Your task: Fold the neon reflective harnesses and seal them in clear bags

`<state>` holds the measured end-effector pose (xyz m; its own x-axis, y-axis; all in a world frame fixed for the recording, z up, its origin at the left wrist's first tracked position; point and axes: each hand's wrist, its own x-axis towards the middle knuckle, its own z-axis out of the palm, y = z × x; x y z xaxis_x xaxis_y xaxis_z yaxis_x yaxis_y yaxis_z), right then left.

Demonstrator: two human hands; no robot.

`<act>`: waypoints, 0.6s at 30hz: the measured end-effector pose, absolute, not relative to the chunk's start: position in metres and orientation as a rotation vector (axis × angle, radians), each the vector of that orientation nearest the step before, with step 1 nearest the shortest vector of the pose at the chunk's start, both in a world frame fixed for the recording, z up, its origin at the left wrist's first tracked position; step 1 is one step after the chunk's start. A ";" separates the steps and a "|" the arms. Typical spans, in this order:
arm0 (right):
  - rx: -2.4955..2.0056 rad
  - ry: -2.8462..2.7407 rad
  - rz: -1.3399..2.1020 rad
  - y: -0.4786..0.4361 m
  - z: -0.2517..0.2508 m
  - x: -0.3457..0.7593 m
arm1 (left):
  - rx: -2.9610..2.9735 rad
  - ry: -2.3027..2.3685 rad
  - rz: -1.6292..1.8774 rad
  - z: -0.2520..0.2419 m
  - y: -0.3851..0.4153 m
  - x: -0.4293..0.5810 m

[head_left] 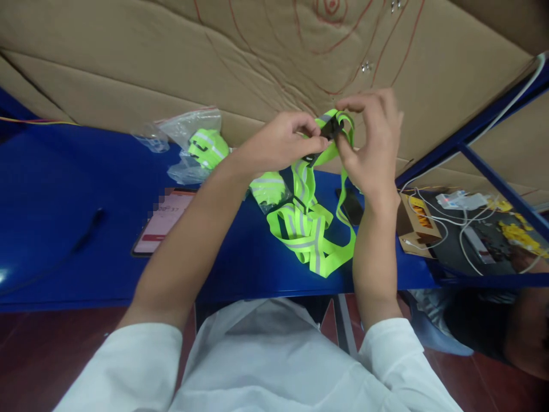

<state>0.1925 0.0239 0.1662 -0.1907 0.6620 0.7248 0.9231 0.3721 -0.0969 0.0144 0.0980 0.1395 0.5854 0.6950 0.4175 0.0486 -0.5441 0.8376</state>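
A neon yellow-green reflective strap (318, 240) with grey stripes lies loosely heaped on the blue table, and its upper part is lifted between my hands. My left hand (287, 140) pinches the strap near a black plastic buckle (331, 129). From the other side my right hand (371, 137) grips the strap by that buckle, thumb and fingers curved around it. Another black fitting (311, 158) hangs just below my left fingers. Behind my left forearm sit a bagged strap bundle (209, 147) and a second bundle (269, 190).
A phone (165, 220) lies left of my forearm, and a dark flat object (351, 206) lies behind the strap. Cardboard (257, 57) walls the back. At right, beyond a blue frame bar (501, 177), are cables, a small box (418, 223) and another person's arm (525, 260).
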 end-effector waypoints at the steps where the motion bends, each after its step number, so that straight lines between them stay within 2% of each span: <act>1: -1.358 -1.980 -0.504 0.025 0.166 0.193 | 2.007 0.591 0.968 0.138 0.100 0.015; 5: -1.282 -2.222 -0.338 0.041 0.157 0.202 | 2.093 0.600 1.099 0.130 0.101 0.020; 8: -1.259 -2.243 -0.170 0.057 0.148 0.214 | 2.191 0.774 1.171 0.128 0.097 0.024; 15: -1.324 -1.881 -0.068 0.064 0.147 0.256 | 2.411 0.740 0.940 0.126 0.120 -0.005; 18: -1.315 -1.656 -0.038 0.059 0.150 0.270 | 2.427 0.806 0.986 0.125 0.137 -0.030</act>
<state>0.2696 0.0591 0.1496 0.0687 0.7236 0.6868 0.7546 0.4126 -0.5102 -0.0305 0.1373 0.1250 0.5855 0.6405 0.4969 0.3601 -0.7547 0.5485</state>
